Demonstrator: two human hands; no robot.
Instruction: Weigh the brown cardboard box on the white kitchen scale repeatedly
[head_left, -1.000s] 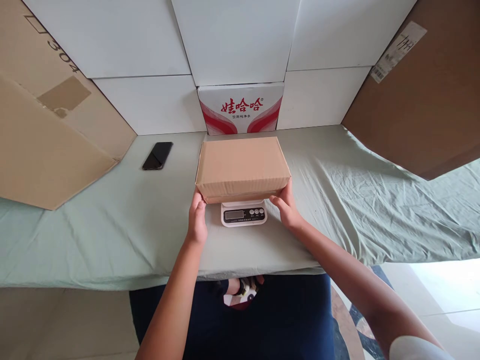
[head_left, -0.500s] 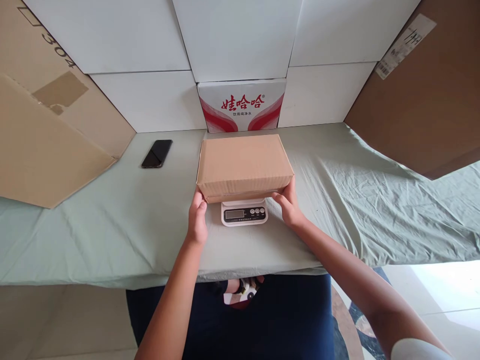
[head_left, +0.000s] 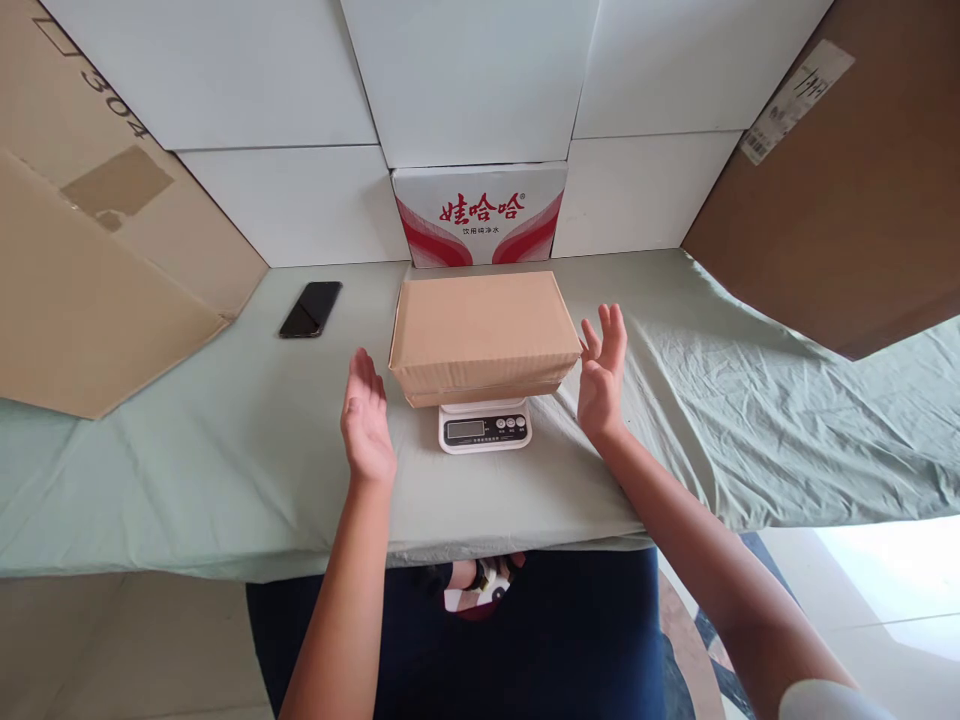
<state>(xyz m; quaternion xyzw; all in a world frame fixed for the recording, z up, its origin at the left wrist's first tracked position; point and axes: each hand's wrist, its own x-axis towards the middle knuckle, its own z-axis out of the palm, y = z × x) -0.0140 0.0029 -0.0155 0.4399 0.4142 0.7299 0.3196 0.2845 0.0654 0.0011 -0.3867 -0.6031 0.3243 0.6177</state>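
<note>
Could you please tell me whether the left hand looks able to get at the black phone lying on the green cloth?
Probably yes. The left hand is open and empty, and only bare green cloth lies between it and the flat black phone.

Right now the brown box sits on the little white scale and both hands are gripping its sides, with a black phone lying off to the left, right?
Not quite. The head view shows the left hand and right hand open, apart from the box. The box does sit on the scale, with the phone off to the left.
</note>
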